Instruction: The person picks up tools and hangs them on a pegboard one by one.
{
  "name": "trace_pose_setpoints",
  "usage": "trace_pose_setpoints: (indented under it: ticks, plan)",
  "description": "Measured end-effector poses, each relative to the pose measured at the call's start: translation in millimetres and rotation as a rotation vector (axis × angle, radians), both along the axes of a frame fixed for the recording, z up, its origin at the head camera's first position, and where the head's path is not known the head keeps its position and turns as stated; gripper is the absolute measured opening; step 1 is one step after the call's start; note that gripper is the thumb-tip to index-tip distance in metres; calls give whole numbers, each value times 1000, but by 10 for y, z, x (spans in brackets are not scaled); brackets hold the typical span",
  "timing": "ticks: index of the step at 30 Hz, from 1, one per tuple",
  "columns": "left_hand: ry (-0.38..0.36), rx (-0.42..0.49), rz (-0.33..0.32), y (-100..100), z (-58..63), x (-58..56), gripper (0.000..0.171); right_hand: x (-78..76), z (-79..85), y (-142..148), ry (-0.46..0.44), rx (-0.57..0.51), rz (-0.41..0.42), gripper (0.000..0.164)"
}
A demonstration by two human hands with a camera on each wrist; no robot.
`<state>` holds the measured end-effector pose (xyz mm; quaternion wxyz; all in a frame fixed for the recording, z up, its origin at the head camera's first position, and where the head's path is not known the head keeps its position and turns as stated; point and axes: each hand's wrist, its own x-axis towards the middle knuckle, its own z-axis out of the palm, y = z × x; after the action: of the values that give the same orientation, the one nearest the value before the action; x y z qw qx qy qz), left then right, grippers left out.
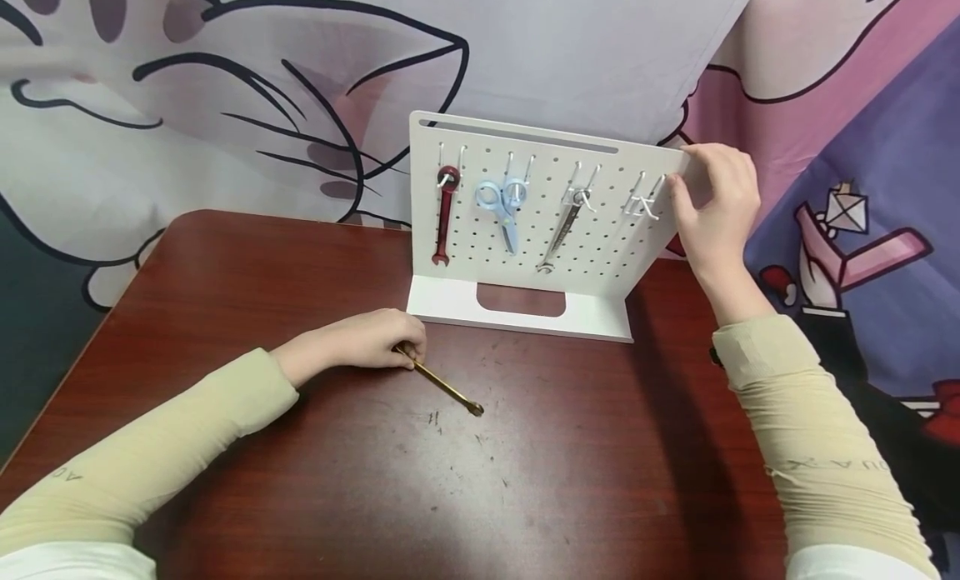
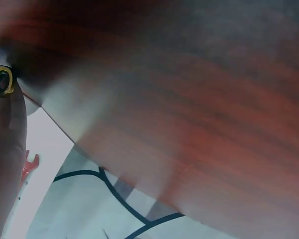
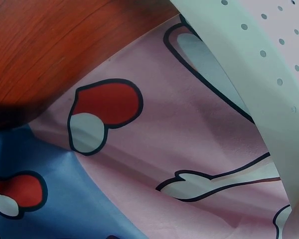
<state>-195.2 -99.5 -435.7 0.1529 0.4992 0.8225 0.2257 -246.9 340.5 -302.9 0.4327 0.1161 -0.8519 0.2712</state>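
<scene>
My left hand (image 1: 375,338) holds a gold-coloured wrench (image 1: 446,386) by one end, low over the table in front of the pegboard. The wrench slants toward the front right; its ring end (image 2: 11,82) shows at the edge of the left wrist view. At the upper right corner of the white pegboard (image 1: 540,167), my right hand (image 1: 722,205) grips the edge, thumb on the front face. From the board's hooks hang a red wrench (image 1: 444,217), light blue scissors (image 1: 508,217) and a silver wrench (image 1: 562,234). The rightmost hooks (image 1: 642,203) carry no tool.
The board stands on a white base (image 1: 450,301) toward the back of the reddish-brown table (image 1: 360,480). Behind the table hangs a cartoon-print cloth (image 1: 570,55), which continues down the right side.
</scene>
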Motion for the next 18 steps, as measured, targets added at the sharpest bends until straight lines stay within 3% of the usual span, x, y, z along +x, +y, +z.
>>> trace_pose_setpoints:
  ticks: [7, 13, 18]
  plan:
    - [-115, 38, 82, -5, 46, -39, 14, 7, 17, 18, -4, -1, -4, 30]
    - [-204, 133, 87, 95, 92, -28, 9, 21, 29, 46, 10, -10, -2, 29]
    - [-229, 226, 116, 153, 157, -2, 8, -4, 15, 14, 3, -5, 9, 30]
